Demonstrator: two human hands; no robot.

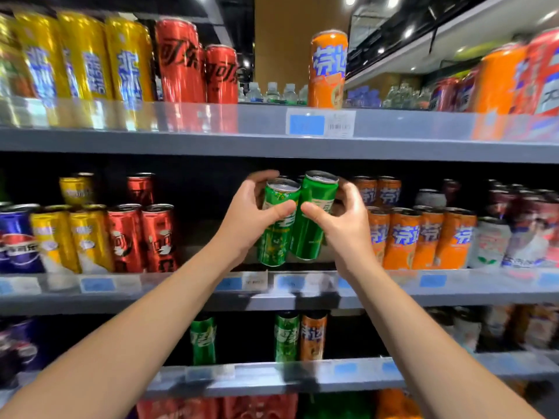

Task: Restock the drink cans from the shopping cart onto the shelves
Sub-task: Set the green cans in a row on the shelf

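Note:
Two tall green cans are held side by side at the front of the middle shelf (302,297). My left hand (251,219) grips the left green can (276,234), thumb across its front. My right hand (341,222) grips the right green can (311,228), which tilts slightly and sits a little higher. Both cans hang just above the shelf's clear front rail, in a gap between the red cans (157,237) and the orange cans (402,237). The shopping cart is out of view.
The top shelf (242,140) carries yellow and red cans at left and one orange can (328,68) near the middle. The lower shelf (272,376) holds two green cans and an orange one. Blue, yellow and white cans fill the middle shelf's ends.

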